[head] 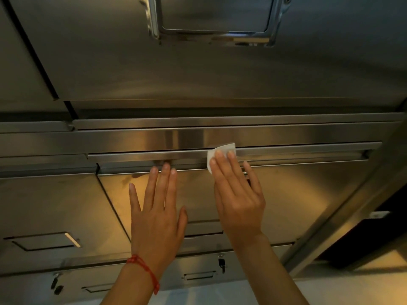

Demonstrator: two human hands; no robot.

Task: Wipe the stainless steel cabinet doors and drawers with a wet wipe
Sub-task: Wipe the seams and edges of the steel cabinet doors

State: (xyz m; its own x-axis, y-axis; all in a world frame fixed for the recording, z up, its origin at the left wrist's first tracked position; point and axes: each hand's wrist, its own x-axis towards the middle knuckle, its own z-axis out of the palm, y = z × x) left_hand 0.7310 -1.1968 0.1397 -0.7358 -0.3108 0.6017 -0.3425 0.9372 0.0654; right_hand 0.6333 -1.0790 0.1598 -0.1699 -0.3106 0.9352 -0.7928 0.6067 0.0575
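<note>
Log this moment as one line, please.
stage: wiping drawer handle rail | right hand: flat, pressing wet wipe on rail | left hand: open, on drawer front

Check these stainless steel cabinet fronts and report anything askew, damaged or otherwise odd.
Nothing looks damaged or askew. The drawer front shows only faint smudges near the left hand. The right hand presses the wet wipe flat against the long handle rail. Keys hang from a lock lower down, which seems ordinary.

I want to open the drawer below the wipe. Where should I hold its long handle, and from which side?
Probably grip the long handle at its free stretch left of the wet wipe, coming from below: its underside looks recessed, so fingers could hook up behind the lip.
</note>
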